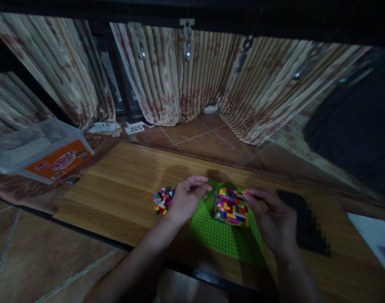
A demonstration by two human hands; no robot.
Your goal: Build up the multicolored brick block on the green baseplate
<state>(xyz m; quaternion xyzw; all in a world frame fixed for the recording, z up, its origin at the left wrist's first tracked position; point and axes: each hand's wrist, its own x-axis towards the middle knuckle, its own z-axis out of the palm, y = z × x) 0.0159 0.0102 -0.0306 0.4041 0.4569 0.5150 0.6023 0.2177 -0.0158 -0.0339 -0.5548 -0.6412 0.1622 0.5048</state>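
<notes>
A block built of many small coloured toy bricks [232,206] stands on a green studded baseplate [211,235]. My right hand [276,219] is at the block's right side, thumb and forefinger pinched by its upper right corner. A tiny orange toy brick [244,193] seems to sit between those fingertips, though it is hard to make out. Left of the block, my left hand [189,195] hovers over the baseplate's edge with fingers loosely bent and apart, and nothing shows in it. Loose toy bricks [163,201] lie in a pile beside it, partly hidden by that hand.
The wooden table [116,189] carries a black flat object [302,219], partly pixelated, on the right. White paper [373,235] lies at the far right. A clear plastic box [43,147] with an orange label stands at the left. Striped curtains [205,75] hang behind.
</notes>
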